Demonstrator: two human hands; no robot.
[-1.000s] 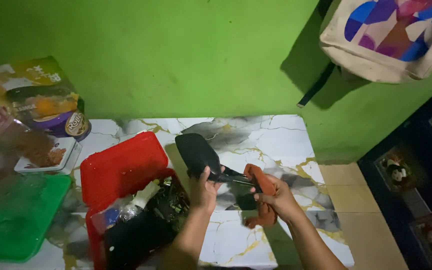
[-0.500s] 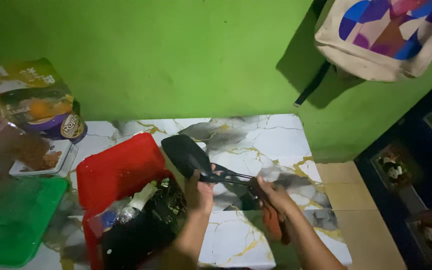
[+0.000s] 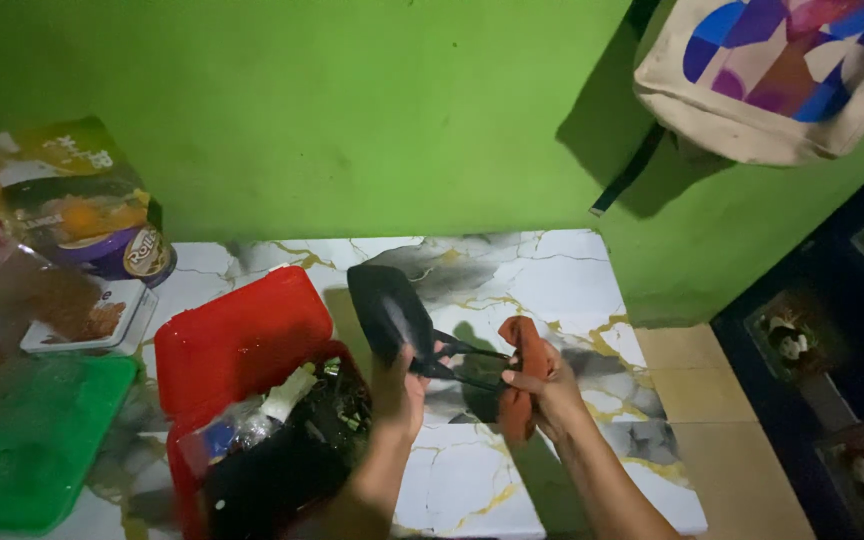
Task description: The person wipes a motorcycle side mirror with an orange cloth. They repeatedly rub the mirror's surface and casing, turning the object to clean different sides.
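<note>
Beside the open red plastic box (image 3: 237,345) crammed with bottles, your left hand (image 3: 402,385) grips a black oval-headed tool (image 3: 392,310) while your right hand (image 3: 547,385) clenches an orange cloth (image 3: 522,375) against its handle.

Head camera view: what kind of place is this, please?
Probably a small room at home: a marble-patterned table against a green wall, snack packages stacked at the left, and a tote bag hanging up.

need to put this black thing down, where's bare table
Bare marble table runs between the green wall and the hands, and along the near edge by the right hand. Crowded left: red box, green lid, snack packets.
</note>
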